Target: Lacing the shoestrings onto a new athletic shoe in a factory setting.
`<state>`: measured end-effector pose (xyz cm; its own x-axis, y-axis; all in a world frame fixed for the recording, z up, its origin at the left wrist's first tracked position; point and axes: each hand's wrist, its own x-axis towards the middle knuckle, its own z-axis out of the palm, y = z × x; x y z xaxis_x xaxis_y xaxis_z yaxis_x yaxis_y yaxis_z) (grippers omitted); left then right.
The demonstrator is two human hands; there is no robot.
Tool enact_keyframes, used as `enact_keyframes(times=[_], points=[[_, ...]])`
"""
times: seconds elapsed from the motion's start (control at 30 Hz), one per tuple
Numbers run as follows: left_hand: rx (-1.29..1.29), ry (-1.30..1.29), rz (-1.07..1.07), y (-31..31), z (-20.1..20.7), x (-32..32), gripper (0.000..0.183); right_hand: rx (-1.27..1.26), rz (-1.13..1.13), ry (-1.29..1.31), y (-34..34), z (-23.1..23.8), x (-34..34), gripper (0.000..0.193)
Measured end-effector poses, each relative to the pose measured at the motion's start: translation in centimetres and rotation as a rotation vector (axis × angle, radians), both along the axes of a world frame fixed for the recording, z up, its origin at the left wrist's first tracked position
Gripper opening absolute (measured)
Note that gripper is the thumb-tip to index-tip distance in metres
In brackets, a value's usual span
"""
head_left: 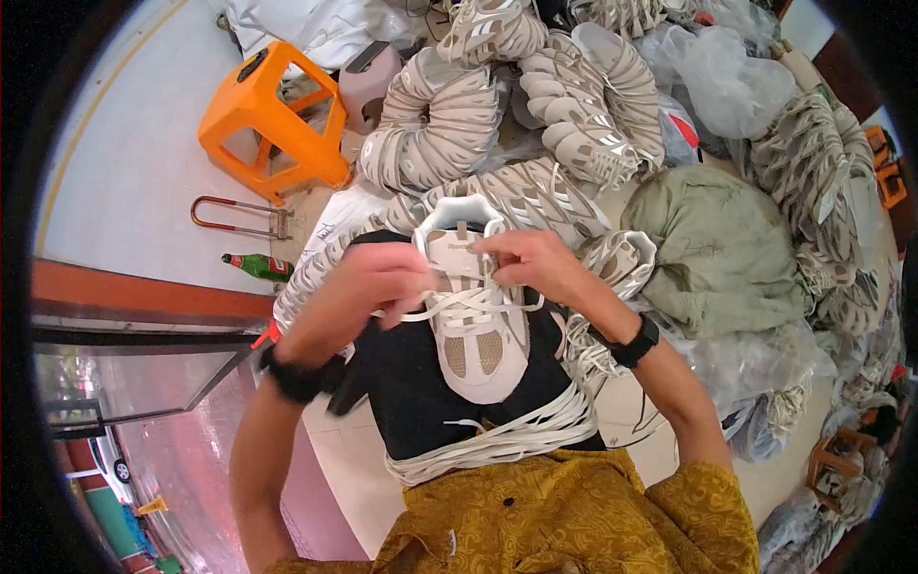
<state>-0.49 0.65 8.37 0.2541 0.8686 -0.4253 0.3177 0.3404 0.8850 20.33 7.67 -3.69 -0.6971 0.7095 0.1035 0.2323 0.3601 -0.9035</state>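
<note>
A beige and white sneaker point(483, 368) lies on my black-covered lap, toe toward me and heel opening away. Pale flat shoelaces point(469, 304) cross its throat, with loose loops out to both sides. My left hand point(387, 280) is beside the shoe's left edge, somewhat smeared by motion; its fingers are curled on the shoelace. At the upper right eyelets, next to the tongue, my right hand point(535, 263) has its thumb and index finger closed on the sneaker's edge. Across my lap, nearer me, lies a bundle of loose white laces point(502, 442).
Long strings of stacked sneakers point(435, 129) fill the floor ahead. An orange plastic stool point(273, 120) and a green bottle point(258, 266) are at the left. On the right sits a full olive sack point(717, 253), near clear plastic bags point(732, 81).
</note>
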Motion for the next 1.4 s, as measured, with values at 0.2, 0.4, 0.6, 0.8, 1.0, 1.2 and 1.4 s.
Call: enact_keyframes(times=[0.2,0.4,0.6,0.8,1.0,1.2,1.4], points=[[0.112,-0.489,0.367,-3.9,4.1,-1.0,0.010,0.734,-0.022,0.167,-2.7,3.2,-1.7,0.021],[0.386,-0.607,0.354,-3.2,0.7,-1.0,0.018,0.431,-0.027,0.333,-2.5,2.8,-4.1,0.008],[0.526,-1.088,1.037,-4.2,-4.3,-18.5,0.029,-0.341,-0.722,0.689,10.0,0.1,12.9,0.018],[0.435,-0.955,1.396,-6.9,-9.2,-30.0,0.028,-0.331,-1.098,0.698,15.6,-0.2,25.2,0.017],[0.601,1.148,0.588,-3.0,-5.7,-19.4,0.017,-0.243,-0.942,0.225,14.6,-0.8,23.6,0.019],[1.122,0.800,-0.307,-0.7,-6.7,-1.5,0.017,-0.152,-0.712,0.032,12.2,0.8,15.1,0.017],[1.032,0.907,-0.428,0.4,-7.0,-0.1,0.008,-0.125,-0.573,0.025,10.6,3.0,13.5,0.019]])
